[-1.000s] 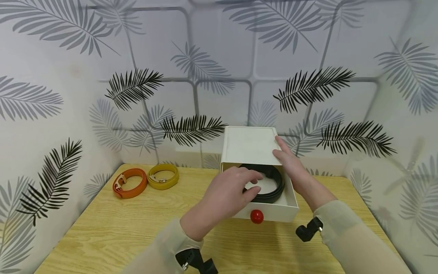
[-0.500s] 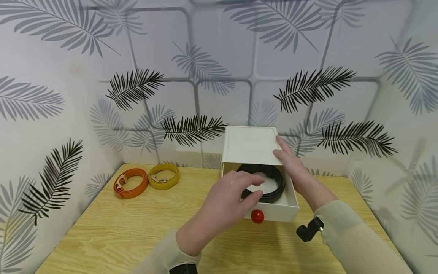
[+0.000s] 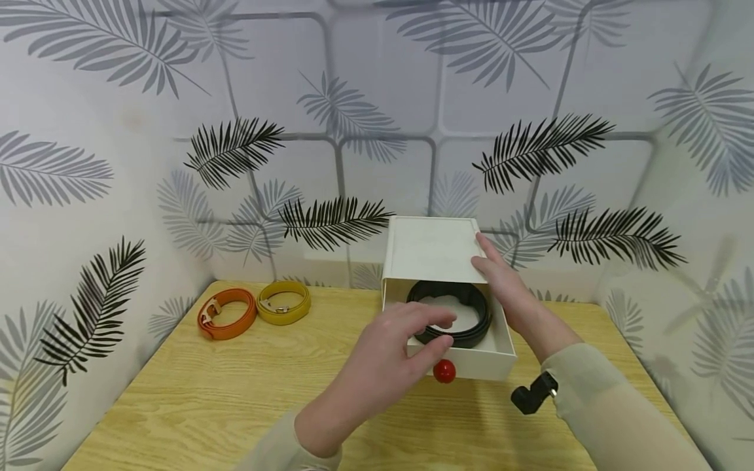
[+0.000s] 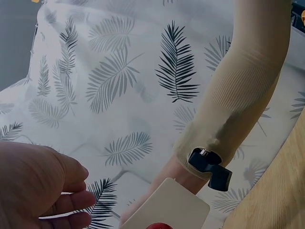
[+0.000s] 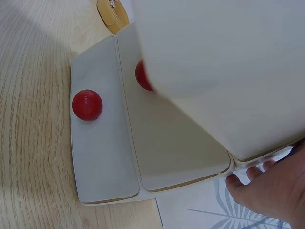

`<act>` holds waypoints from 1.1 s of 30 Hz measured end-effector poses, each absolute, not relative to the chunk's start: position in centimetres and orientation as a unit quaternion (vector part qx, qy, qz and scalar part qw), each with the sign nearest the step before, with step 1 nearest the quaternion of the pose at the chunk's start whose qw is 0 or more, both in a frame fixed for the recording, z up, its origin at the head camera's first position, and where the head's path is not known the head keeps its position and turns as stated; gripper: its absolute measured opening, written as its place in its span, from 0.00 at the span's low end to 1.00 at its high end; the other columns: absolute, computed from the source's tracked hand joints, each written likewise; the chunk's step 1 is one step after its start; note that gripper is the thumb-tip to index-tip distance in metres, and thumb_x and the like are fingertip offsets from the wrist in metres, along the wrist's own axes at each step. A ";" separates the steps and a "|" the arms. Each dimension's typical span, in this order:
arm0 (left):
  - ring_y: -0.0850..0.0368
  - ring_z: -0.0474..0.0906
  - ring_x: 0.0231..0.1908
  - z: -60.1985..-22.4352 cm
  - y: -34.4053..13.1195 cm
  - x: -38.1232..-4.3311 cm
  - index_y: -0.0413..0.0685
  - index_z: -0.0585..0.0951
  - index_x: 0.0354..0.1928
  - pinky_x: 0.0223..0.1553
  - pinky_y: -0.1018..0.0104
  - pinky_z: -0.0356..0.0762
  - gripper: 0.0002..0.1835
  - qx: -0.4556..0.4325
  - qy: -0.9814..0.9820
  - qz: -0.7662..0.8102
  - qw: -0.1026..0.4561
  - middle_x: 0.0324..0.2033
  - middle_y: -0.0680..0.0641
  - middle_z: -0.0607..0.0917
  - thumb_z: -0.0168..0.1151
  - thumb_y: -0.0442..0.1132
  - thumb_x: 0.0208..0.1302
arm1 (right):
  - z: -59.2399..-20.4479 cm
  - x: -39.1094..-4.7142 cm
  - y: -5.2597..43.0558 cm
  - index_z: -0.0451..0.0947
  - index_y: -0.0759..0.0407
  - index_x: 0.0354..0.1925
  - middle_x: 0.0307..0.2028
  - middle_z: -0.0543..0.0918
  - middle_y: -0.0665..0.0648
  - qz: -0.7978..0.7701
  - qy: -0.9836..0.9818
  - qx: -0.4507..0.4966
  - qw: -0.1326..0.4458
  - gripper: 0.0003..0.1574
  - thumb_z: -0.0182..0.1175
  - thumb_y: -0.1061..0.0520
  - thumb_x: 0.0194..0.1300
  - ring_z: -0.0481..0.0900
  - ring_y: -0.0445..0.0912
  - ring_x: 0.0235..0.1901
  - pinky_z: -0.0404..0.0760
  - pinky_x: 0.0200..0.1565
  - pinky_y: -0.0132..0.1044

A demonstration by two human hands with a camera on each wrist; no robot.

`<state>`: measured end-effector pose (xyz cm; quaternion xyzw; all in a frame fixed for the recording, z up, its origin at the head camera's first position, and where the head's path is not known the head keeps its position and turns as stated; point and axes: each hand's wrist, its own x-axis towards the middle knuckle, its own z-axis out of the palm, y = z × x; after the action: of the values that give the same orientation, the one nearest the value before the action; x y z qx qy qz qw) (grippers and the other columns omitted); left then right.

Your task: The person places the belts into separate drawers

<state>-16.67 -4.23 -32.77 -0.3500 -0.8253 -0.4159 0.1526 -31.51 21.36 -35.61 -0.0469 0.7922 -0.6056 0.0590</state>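
A white drawer cabinet [image 3: 434,248] stands at the back of the table. Its top drawer [image 3: 485,366], with a red knob [image 3: 444,371], is pulled out. Inside lies a coiled black belt [image 3: 482,332]. My left hand [image 3: 379,363] is over the drawer's front left, thumb and fingers apart around nothing; it covers part of the drawer and belt. In the left wrist view the left hand [image 4: 35,186] is likewise without any object. My right hand [image 3: 501,284] rests along the cabinet's right side, and the right wrist view shows its fingertips at that side.
A coiled orange belt [image 3: 232,327] and a coiled yellow belt [image 3: 294,313] lie side by side at the table's back left. Below the pulled-out drawer, the cabinet has two closed drawers [image 5: 107,157] with red knobs. Leaf-patterned cloth walls [image 3: 377,98] surround the table [image 3: 224,405].
My left hand has drawn back slightly toward me and to the left, its thumb and fingers spreading wider, showing more of the black belt. The right hand has stayed at the cabinet.
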 end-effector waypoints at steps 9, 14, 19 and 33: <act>0.62 0.84 0.55 -33.0 -4.1 -15.4 0.49 0.87 0.65 0.60 0.63 0.85 0.16 -0.344 -0.791 -0.502 0.064 0.55 0.53 0.89 0.69 0.39 0.81 | -35.6 -31.5 21.3 0.32 0.31 0.90 0.89 0.29 0.51 -0.610 0.789 -0.043 0.062 0.43 0.40 0.45 0.90 0.27 0.55 0.87 0.36 0.82 0.68; 0.62 0.86 0.49 -33.4 -4.0 -14.6 0.52 0.87 0.65 0.55 0.66 0.87 0.15 -0.318 -0.767 -0.557 0.012 0.52 0.52 0.90 0.66 0.43 0.84 | -35.5 -31.5 21.3 0.32 0.32 0.90 0.89 0.29 0.51 -0.609 0.790 -0.046 0.060 0.43 0.40 0.45 0.91 0.27 0.55 0.87 0.35 0.82 0.68; 0.61 0.87 0.42 -33.8 -3.8 -13.9 0.54 0.88 0.63 0.50 0.67 0.88 0.13 -0.298 -0.749 -0.592 -0.020 0.47 0.56 0.90 0.65 0.45 0.84 | -35.6 -31.5 21.4 0.32 0.30 0.90 0.89 0.28 0.51 -0.609 0.790 -0.043 0.063 0.43 0.39 0.45 0.91 0.27 0.56 0.87 0.36 0.82 0.69; 0.61 0.89 0.38 -36.2 -3.3 -13.3 0.45 0.88 0.58 0.47 0.67 0.89 0.11 -0.265 -0.676 -0.669 -0.162 0.36 0.51 0.90 0.60 0.40 0.86 | -35.5 -31.5 21.3 0.31 0.32 0.90 0.89 0.27 0.50 -0.614 0.786 -0.041 0.063 0.43 0.38 0.47 0.91 0.25 0.55 0.87 0.34 0.82 0.67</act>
<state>-13.30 -3.26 -36.18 -0.2649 -0.6756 -0.6687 -0.1622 -31.50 21.31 -35.52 -0.0415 0.7859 -0.6137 0.0629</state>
